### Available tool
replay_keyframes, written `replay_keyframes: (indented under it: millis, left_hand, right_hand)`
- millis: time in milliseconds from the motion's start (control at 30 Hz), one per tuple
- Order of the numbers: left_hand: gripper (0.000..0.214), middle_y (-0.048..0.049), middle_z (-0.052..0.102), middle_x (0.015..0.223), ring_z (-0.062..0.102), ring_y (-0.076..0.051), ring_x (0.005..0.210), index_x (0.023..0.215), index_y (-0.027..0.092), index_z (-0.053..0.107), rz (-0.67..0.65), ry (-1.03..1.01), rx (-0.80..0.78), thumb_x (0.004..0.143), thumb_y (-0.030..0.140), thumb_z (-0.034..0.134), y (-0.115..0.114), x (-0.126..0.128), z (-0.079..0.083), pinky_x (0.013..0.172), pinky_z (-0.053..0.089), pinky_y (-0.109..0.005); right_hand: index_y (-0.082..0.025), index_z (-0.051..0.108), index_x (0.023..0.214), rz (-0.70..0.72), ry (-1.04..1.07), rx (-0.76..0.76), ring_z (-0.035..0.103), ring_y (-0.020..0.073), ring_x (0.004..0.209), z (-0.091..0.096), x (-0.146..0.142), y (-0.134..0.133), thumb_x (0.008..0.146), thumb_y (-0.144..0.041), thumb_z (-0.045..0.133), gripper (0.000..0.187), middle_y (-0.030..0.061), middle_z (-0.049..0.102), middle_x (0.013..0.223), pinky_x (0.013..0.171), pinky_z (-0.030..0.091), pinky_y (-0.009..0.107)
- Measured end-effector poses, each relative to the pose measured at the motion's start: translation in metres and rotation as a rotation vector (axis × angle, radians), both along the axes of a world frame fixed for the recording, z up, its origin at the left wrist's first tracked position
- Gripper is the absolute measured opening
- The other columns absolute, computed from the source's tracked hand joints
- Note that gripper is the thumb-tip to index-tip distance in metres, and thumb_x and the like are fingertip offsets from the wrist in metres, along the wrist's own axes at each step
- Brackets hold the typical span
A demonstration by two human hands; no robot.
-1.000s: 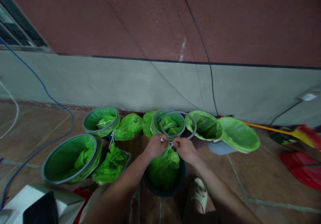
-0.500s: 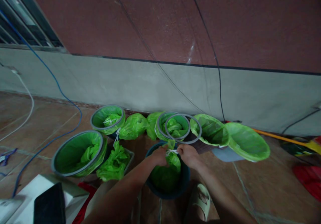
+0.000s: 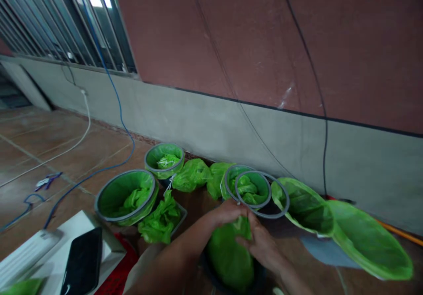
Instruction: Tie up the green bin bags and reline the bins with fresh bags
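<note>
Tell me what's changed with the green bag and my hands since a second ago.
Your right hand has moved from the white ties down to the side of the green bag. Your left hand is still at its gathered top. The bag looks raised in the dark bucket. Your view swung left, showing more barred window. The phone stays on the white box.

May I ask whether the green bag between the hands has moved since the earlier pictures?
Yes, upward, as it appears: judged against the dark bucket, the green bag now bulges higher toward the rim.
</note>
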State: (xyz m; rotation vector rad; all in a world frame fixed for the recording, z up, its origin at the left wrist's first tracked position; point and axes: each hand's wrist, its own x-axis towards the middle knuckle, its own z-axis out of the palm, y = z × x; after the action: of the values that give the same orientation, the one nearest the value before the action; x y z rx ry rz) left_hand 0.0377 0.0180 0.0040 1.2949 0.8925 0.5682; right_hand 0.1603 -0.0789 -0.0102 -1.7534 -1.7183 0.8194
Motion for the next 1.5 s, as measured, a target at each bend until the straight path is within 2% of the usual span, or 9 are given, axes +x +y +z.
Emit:
replay_keyframes:
  millis: [233,367,533,667,833,1000,1133,1300,1500]
  left_hand:
    - [0.039,0.0009,0.053,0.053,0.043,-0.009,0.047,0.058,0.015,0.060,0.090,-0.387,-0.197,0.069,0.050,0.073,0.019,-0.034,0.062,0.049,0.037,-0.024]
    - [0.041,0.0015,0.056,0.062,0.051,-0.010,0.058,0.068,0.015,0.061,0.569,-0.450,0.046,0.073,0.056,0.068,0.049,-0.072,0.080,0.060,0.044,-0.023]
    - [0.024,0.0004,0.060,0.072,0.057,-0.012,0.072,0.075,0.017,0.060,1.075,-0.314,0.221,0.080,0.041,0.060,0.081,-0.116,0.074,0.072,0.046,-0.024]
    - [0.014,-0.0005,0.064,0.076,0.057,-0.012,0.069,0.080,0.017,0.062,1.066,-0.261,0.155,0.077,0.031,0.059,0.090,-0.128,0.064,0.069,0.046,-0.024]
    - [0.016,-0.0016,0.065,0.074,0.059,-0.013,0.070,0.080,0.016,0.063,0.998,-0.221,0.018,0.071,0.029,0.064,0.095,-0.123,0.059,0.068,0.046,-0.025]
    - [0.019,-0.0012,0.064,0.071,0.060,-0.013,0.067,0.078,0.015,0.064,0.902,-0.272,-0.052,0.068,0.030,0.067,0.094,-0.124,0.066,0.068,0.046,-0.026]
    - [0.022,0.0001,0.063,0.071,0.059,-0.011,0.064,0.078,0.014,0.063,0.904,-0.314,-0.058,0.067,0.032,0.069,0.093,-0.127,0.072,0.067,0.045,-0.024]
    - [0.025,0.0014,0.061,0.065,0.058,-0.010,0.060,0.077,0.014,0.064,0.880,-0.318,-0.095,0.063,0.032,0.072,0.093,-0.122,0.075,0.061,0.043,-0.021]
    - [0.032,0.0010,0.063,0.068,0.058,-0.010,0.062,0.077,0.014,0.064,0.810,-0.320,-0.092,0.059,0.038,0.075,0.089,-0.119,0.078,0.063,0.043,-0.022]
  right_hand:
    - [-0.021,0.045,0.138,-0.068,0.110,0.061,0.064,0.0249,0.109,0.052,-0.005,0.034,0.085,-0.031,0.044,0.053,0.0106,0.067,0.118,0.094,0.050,0.039]
    - [-0.020,0.060,0.122,-0.038,0.161,0.182,0.065,0.0232,0.093,0.105,-0.022,0.099,0.080,-0.024,0.046,0.045,0.0068,0.072,0.104,0.082,0.052,0.033]
    - [-0.016,0.067,0.103,-0.064,0.241,0.346,0.062,0.0181,0.079,0.144,-0.041,0.199,0.073,-0.025,0.049,0.037,0.0051,0.072,0.092,0.071,0.048,0.028]
    - [-0.015,0.069,0.096,-0.060,0.251,0.428,0.061,0.0167,0.076,0.139,-0.036,0.262,0.071,-0.026,0.052,0.031,0.0053,0.072,0.089,0.069,0.047,0.027]
    - [-0.014,0.068,0.108,-0.086,0.010,0.282,0.065,0.0196,0.090,0.087,-0.022,0.307,0.073,-0.021,0.055,0.037,0.0080,0.072,0.102,0.082,0.049,0.032]
    - [-0.010,0.068,0.111,-0.158,-0.406,0.008,0.062,0.0299,0.107,0.014,-0.036,0.273,0.069,-0.012,0.066,0.043,0.0178,0.069,0.111,0.096,0.045,0.039]
    - [-0.009,0.062,0.121,-0.050,-0.399,0.080,0.058,0.0248,0.118,-0.029,-0.059,0.203,0.081,-0.018,0.057,0.041,0.0177,0.061,0.127,0.105,0.040,0.032]
    - [-0.011,0.061,0.120,-0.207,-0.385,0.099,0.057,0.0257,0.118,-0.051,-0.047,0.133,0.088,-0.025,0.047,0.038,0.0154,0.063,0.122,0.105,0.041,0.036]
    - [-0.011,0.064,0.113,-0.362,-0.515,0.023,0.060,0.0282,0.110,-0.064,0.001,0.096,0.087,-0.025,0.045,0.035,0.0166,0.067,0.114,0.099,0.044,0.039]
